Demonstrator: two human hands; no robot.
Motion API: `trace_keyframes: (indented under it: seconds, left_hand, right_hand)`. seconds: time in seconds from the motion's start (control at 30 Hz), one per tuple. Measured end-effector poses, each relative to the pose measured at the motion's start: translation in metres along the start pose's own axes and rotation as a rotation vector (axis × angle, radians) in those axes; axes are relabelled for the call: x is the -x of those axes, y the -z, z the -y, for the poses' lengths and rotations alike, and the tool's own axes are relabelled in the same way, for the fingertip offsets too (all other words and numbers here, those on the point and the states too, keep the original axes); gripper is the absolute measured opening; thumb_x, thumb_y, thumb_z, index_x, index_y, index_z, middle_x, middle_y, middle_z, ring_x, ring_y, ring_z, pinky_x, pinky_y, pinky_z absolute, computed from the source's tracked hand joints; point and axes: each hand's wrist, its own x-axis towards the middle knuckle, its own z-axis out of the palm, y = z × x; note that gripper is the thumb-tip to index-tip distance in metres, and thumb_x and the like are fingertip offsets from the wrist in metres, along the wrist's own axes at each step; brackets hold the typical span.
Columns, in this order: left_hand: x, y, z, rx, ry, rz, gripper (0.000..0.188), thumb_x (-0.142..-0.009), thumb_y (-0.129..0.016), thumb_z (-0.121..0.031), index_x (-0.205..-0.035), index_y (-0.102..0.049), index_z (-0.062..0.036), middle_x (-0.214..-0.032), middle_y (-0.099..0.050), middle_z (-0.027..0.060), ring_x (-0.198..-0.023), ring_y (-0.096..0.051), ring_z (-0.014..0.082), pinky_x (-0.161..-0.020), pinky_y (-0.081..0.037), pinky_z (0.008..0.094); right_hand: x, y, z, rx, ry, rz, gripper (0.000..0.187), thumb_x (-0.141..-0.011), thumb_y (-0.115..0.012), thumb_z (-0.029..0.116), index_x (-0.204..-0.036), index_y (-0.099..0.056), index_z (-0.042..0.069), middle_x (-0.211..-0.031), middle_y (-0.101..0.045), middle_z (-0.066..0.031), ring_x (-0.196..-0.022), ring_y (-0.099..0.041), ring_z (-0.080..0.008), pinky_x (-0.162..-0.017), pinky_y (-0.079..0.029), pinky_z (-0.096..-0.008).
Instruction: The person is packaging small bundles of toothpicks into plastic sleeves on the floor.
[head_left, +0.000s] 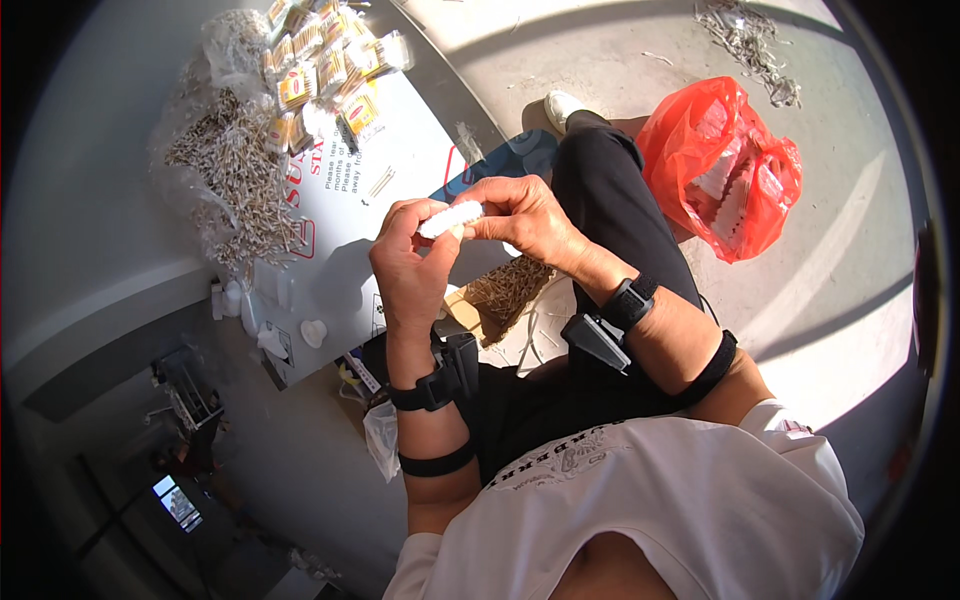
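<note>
A small bundle of cotton swabs (450, 219) sits between my two hands above the white printed board, its white cotton tips facing up. My left hand (412, 262) grips its left end, with fingers and thumb pressed around it. At the other end, my right hand (530, 218) pinches the bundle between thumb and fingers. Beyond my left hand lies a big heap of loose cotton swabs (235, 165), partly in clear plastic. Packed swab packets (325, 65) with yellow labels are piled at the far end of the board (350, 225).
Below my hands stands an open cardboard box (508, 298) of brown-looking sticks. A red plastic bag (715, 170) with pale contents rests on the floor to the right, beside my leg. Scattered swabs (755, 45) lie farther off. Small white containers (235, 298) stand at the board's left edge.
</note>
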Motion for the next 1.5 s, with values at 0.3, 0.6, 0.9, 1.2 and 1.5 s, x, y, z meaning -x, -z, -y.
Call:
trace_keyframes:
  seconds: [0.3,0.6,0.9,1.2,1.5]
  left_hand:
    - [0.002,0.003,0.004,-0.088,-0.132,-0.052,0.027,-0.07,-0.068,0.009,-0.094,-0.063,-0.0003,-0.094,-0.065,0.0073,-0.083,-0.064,0.0177,-0.07,-0.052,0.0284]
    - [-0.002,0.011,0.015,-0.06,-0.172,0.049,0.024,-0.072,-0.068,0.011,-0.094,-0.064,0.0007,-0.093,-0.064,0.0066,-0.081,-0.062,0.0132,-0.072,-0.051,0.0256]
    - [0.002,-0.001,0.043,0.55,0.225,0.045,0.013,-0.082,-0.067,0.005,-0.094,-0.066,0.0068,-0.103,-0.066,0.0113,-0.083,-0.064,0.0146,-0.076,-0.054,0.0266]
    - [0.004,0.002,0.069,0.673,0.229,0.128,0.01,-0.084,-0.065,0.002,-0.094,-0.065,0.0052,-0.102,-0.063,0.0129,-0.079,-0.063,0.019,-0.076,-0.051,0.0315]
    - [-0.004,-0.004,0.058,0.621,0.296,0.145,0.012,-0.078,-0.071,0.005,-0.087,-0.063,0.004,-0.094,-0.062,0.0089,-0.079,-0.061,0.0115,-0.072,-0.051,0.0238]
  right_hand:
    - [0.006,-0.008,0.012,0.222,0.123,-0.033,0.023,-0.086,-0.073,0.007,-0.107,-0.068,0.001,-0.088,-0.066,-0.0012,-0.078,-0.057,-0.0048,-0.067,-0.047,-0.0211]
    - [0.002,-0.004,0.007,0.42,0.341,0.007,0.02,-0.085,-0.071,0.008,-0.103,-0.066,-0.001,-0.095,-0.067,-0.0086,-0.084,-0.063,-0.017,-0.076,-0.051,-0.0274]
    - [0.003,-0.002,-0.004,0.552,0.372,-0.025,0.022,-0.082,-0.072,0.003,-0.103,-0.065,0.0,-0.095,-0.067,-0.0116,-0.086,-0.066,-0.0238,-0.074,-0.053,-0.031]
    - [0.002,-0.006,-0.007,0.537,0.385,-0.006,0.021,-0.074,-0.072,0.0,-0.095,-0.068,0.002,-0.088,-0.068,-0.0143,-0.083,-0.067,-0.0317,-0.071,-0.054,-0.0357]
    - [0.004,-0.004,-0.003,0.538,0.33,-0.018,0.023,-0.075,-0.072,0.0,-0.097,-0.069,0.002,-0.088,-0.068,-0.0142,-0.082,-0.067,-0.0309,-0.071,-0.054,-0.0361]
